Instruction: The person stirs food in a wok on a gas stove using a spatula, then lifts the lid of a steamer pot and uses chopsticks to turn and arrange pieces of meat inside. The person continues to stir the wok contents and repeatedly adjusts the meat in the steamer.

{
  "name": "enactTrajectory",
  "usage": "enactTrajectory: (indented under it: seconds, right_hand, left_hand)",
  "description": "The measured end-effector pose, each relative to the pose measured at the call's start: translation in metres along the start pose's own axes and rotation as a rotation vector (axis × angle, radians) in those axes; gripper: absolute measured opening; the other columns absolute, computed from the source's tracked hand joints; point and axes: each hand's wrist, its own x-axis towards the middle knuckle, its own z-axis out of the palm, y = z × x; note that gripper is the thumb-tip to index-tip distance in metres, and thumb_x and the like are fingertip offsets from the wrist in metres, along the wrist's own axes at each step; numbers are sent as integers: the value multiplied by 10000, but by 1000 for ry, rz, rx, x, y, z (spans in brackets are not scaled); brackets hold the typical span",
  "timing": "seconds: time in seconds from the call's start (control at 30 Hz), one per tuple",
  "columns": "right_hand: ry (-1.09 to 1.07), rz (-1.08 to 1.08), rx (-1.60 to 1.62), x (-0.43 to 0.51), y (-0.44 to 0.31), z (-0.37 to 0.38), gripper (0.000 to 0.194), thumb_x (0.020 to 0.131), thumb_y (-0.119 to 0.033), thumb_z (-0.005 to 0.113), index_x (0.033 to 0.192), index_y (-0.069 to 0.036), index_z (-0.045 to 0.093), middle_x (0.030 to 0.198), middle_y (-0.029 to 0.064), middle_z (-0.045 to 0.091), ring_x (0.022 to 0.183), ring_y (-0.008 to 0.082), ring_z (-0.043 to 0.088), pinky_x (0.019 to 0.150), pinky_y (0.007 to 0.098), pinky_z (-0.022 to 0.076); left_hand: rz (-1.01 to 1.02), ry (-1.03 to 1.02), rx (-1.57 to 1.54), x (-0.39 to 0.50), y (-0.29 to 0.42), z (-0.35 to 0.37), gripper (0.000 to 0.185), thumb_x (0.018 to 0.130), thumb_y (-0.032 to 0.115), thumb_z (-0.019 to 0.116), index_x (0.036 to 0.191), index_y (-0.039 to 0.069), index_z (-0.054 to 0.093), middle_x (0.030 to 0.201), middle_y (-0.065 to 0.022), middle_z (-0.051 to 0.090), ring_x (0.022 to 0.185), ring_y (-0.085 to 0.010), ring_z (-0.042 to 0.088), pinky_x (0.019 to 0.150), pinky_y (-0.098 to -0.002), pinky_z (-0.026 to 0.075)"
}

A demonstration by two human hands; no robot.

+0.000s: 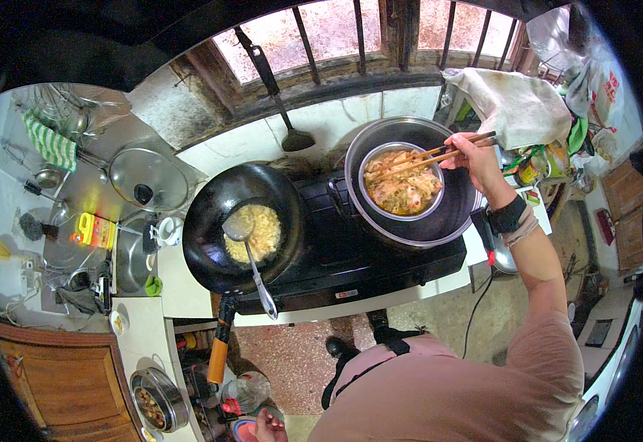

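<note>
My right hand [473, 160] grips a pair of wooden chopsticks [437, 157]. Their tips reach into pieces of cooked meat, perhaps chicken, [401, 188] in a round metal bowl [441, 193]. That bowl sits inside a large, wide metal pot [459, 221] on the right side of the black gas stove [321, 237]. On the left side stands a black wok [205, 237] holding a yellowish, crumbly food [266, 232]; a metal spatula [255, 271] rests in it. At the bottom edge, partly cut off, my left hand [270, 426] hangs low with curled fingers; its grip is unclear.
The wok's wooden handle [218, 359] juts past the counter front. Left are a sink [132, 254], a glass lid [150, 179] and a steel pot of food [158, 399]. A black turner [293, 138] hangs behind. Right, a cloth [512, 105] covers items; a cable [476, 315] trails down.
</note>
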Motion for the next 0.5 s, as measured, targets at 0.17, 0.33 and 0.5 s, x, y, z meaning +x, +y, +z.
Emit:
enactTrajectory:
  seconds: [0.17,0.33,0.5]
  right_hand:
    - [27,-13,26,-9,2,-5,156,773,-141,508,762,10,547,698,107,572,528,201,584,462,245,489]
    - [79,86,80,-13,3,-17,156,779,-132,489,751,11,544,698,127,571,519,212,584,460,255,496]
    - [145,181,243,-19,10,-35,169,782,-129,468,779,27,531,700,150,568,538,236,590,456,271,497]
  left_hand:
    - [9,-37,-5,3,-1,1,88,784,159,518,812,79,541,653,6,514,563,-100,451,485,-214,355]
    - [17,18,22,3,-2,4,100,782,183,521,762,86,532,646,7,509,567,-107,449,499,-216,360]
    - [7,94,41,3,-1,7,109,773,198,532,751,93,516,647,9,497,549,-113,436,492,-228,356]
